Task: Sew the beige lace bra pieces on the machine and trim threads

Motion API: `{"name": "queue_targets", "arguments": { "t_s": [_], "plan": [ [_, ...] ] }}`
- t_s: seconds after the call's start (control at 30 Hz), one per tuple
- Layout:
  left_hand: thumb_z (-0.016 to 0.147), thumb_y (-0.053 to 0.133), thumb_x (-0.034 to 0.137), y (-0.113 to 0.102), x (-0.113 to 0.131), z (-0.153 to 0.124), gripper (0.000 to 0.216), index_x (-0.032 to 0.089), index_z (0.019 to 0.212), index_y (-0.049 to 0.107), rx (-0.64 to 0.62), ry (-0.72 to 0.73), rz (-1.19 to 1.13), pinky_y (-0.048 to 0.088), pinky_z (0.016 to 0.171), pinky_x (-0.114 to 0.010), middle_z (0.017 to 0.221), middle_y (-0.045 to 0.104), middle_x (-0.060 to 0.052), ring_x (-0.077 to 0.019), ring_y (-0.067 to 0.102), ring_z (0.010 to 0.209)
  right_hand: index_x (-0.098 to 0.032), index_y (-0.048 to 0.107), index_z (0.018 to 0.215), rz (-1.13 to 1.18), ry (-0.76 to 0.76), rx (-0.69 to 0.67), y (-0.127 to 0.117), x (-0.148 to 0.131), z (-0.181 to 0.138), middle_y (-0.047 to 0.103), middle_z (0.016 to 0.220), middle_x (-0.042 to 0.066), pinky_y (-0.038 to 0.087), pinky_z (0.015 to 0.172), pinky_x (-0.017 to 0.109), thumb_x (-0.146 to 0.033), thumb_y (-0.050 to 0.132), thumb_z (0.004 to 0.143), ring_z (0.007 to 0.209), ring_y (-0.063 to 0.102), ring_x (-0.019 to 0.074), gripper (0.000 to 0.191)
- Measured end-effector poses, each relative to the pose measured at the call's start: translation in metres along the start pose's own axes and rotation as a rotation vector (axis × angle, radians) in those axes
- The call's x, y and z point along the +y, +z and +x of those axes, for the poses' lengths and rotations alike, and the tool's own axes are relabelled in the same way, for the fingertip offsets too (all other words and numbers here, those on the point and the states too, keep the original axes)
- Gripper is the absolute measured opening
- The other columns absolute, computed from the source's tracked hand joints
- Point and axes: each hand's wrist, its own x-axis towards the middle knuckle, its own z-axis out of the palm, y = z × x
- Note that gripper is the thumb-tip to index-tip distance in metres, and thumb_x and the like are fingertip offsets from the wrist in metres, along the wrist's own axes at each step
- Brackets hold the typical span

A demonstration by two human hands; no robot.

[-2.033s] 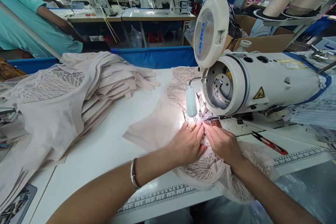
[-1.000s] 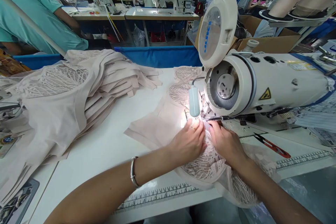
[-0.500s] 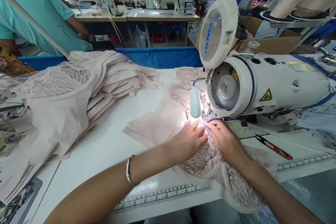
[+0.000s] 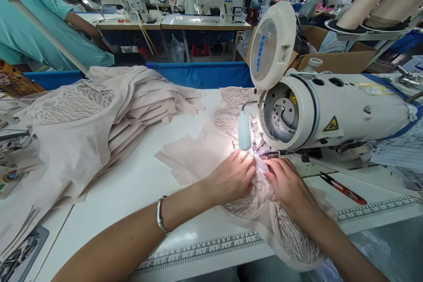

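Note:
A pale pink lace bra [image 4: 246, 202] lies under the head of a white sewing machine [image 4: 333, 110] and droops over the table's front edge. My left hand [image 4: 233, 176], a silver bangle on its wrist, has its fingers curled onto the fabric just left of the lit needle area. From the right, my right hand [image 4: 286, 180] pinches the same bra, thumb and fingers bunched at its edge. A small pale lamp [image 4: 244, 131] hangs over the sewing spot. The machine's round cover [image 4: 273, 46] stands raised, baring metal parts inside. The needle itself is hard to make out.
A stack of pink lace pieces [image 4: 109, 119] covers the table's left side. Red-handled thread snips [image 4: 343, 188] lie right of my right hand, near a printed ruler [image 4: 205, 251] along the front edge. Thread cones [image 4: 360, 0] stand upper right. A person in turquoise [image 4: 42, 22] bends beyond the table.
The spinning blur inside the machine head has given way to sharp, still parts. My left fingers have curled in from a flatter spread, and my right hand has drawn slightly back from the needle area.

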Motion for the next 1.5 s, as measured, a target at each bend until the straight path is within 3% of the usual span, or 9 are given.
{"name": "queue_targets", "arguments": {
  "t_s": [0.13,0.3,0.47,0.57,0.63,0.7,0.9,1.17,1.5],
  "plan": [
    [0.105,0.039,0.025,0.004,0.016,-0.003,0.030,0.010,0.098,0.064,-0.010,0.099,0.036,0.045,0.075,-0.036,0.096,0.064,-0.013,-0.0231,0.058,0.086,-0.022,0.053,0.080,-0.049,0.094,0.034,-0.011,-0.009,-0.034,0.057,0.080,0.005,0.044,0.063,0.033,-0.049,0.038,0.104,0.074,0.054,0.0206,0.039],
    [0.102,0.048,0.045,0.005,0.019,-0.008,0.042,0.007,0.108,0.066,-0.014,0.068,0.066,0.047,0.087,-0.042,0.119,0.063,-0.018,-0.0296,0.058,0.105,-0.023,0.044,0.064,0.038,0.025,0.042,-0.006,-0.007,-0.048,0.052,0.069,0.002,0.042,0.064,0.029,-0.042,0.036,0.106,0.068,0.052,0.0169,0.047],
    [0.103,0.041,0.016,0.012,0.010,-0.008,0.025,0.012,0.099,0.066,0.010,0.075,0.005,0.046,0.095,-0.039,0.114,0.067,-0.015,-0.0245,0.061,0.107,-0.023,0.052,0.073,-0.075,0.041,0.080,-0.001,0.013,-0.028,0.055,0.053,-0.004,0.033,0.048,0.027,-0.037,0.043,0.104,0.044,0.052,0.0127,0.035],
    [0.106,0.039,0.026,0.013,0.005,-0.006,0.030,0.014,0.101,0.065,-0.004,0.056,-0.145,0.049,0.089,-0.038,0.102,0.069,-0.012,-0.0219,0.063,0.097,-0.021,0.065,0.108,-0.147,0.025,0.001,-0.002,0.025,-0.014,0.073,0.067,-0.001,0.040,0.050,0.026,-0.027,0.042,0.102,0.055,0.066,0.0160,0.025],
    [0.107,0.038,0.033,0.012,0.003,-0.004,0.036,0.012,0.100,0.067,-0.005,0.055,-0.201,0.050,0.086,-0.037,0.098,0.069,-0.012,-0.0224,0.062,0.095,-0.026,0.061,0.132,-0.108,-0.016,-0.110,-0.004,0.028,-0.006,0.079,0.085,0.000,0.048,0.057,0.024,-0.023,0.041,0.101,0.067,0.072,0.0155,0.037],
    [0.106,0.039,0.038,0.011,0.003,-0.003,0.041,0.011,0.096,0.069,-0.010,0.060,-0.218,0.050,0.082,-0.036,0.096,0.069,-0.013,-0.0231,0.061,0.093,-0.030,0.058,0.139,-0.079,-0.027,-0.192,-0.005,0.028,-0.002,0.080,0.095,0.000,0.052,0.063,0.024,-0.022,0.042,0.099,0.073,0.073,0.0149,0.043],
    [0.106,0.039,0.042,0.009,0.002,-0.002,0.046,0.013,0.088,0.070,0.006,0.081,-0.224,0.047,0.088,-0.037,0.101,0.068,-0.013,-0.0230,0.059,0.094,-0.030,0.063,0.135,-0.124,0.012,-0.228,-0.003,0.024,0.006,0.080,0.096,0.001,0.054,0.065,0.023,-0.021,0.044,0.098,0.076,0.073,0.0154,0.043],
    [0.103,0.034,0.058,0.003,-0.004,-0.002,0.056,0.013,0.112,0.065,-0.030,0.049,-0.182,0.044,0.089,-0.042,0.109,0.068,-0.014,-0.0266,0.061,0.098,-0.026,0.066,0.130,-0.118,-0.087,-0.197,-0.003,0.027,0.011,0.080,0.101,0.003,0.054,0.070,0.023,-0.017,0.042,0.097,0.081,0.074,0.0162,0.042],
    [0.103,0.027,0.062,0.003,-0.003,-0.004,0.065,0.011,0.108,0.066,-0.020,0.003,-0.078,0.037,0.099,-0.046,0.111,0.069,-0.015,-0.0288,0.061,0.102,-0.024,0.069,0.122,-0.080,-0.103,-0.201,-0.004,0.031,0.014,0.079,0.107,0.003,0.056,0.073,0.025,-0.016,0.042,0.096,0.087,0.074,0.0165,0.039]
  ]
}}
